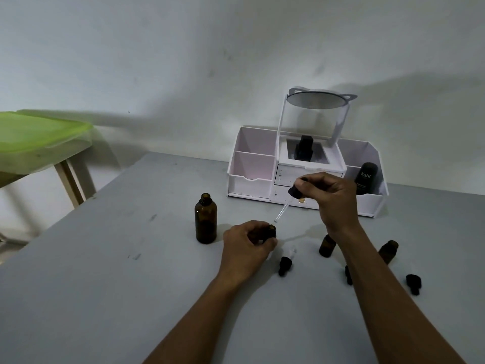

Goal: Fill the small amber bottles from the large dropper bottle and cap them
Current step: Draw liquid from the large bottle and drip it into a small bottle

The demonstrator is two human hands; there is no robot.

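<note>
Fingers (313, 181) of the right hand (334, 199) are curled round the black bulb and collar of the dropper (296, 192), whose glass pipette slants down and to the left. Its tip hangs in the air just above and beside the mouth of the small amber bottle (272, 230), not touching it. The left hand (245, 244) grips that bottle near the middle of the grey bench (105, 285), with only the neck showing past the fingers. The large dropper bottle (206, 219) stands uncapped and upright just left of the left hand. This looks like the filling step, with the pipette about to go to the held bottle; whether the glass carries any liquid cannot be told. The next move calls for bringing the tip squarely over the narrow mouth and squeezing the bulb gently while the left hand keeps the bottle steady. Two more small bottles (326, 246) (389, 250) stand open near the right forearm, and three black caps (284, 265) (348, 275) (413, 284) lie on the bench, so capping seems undone. Behind, a white organiser (258, 179) holds a black bottle (366, 179) that reads "Kahf"; the smaller print beneath is too small to read.
</note>
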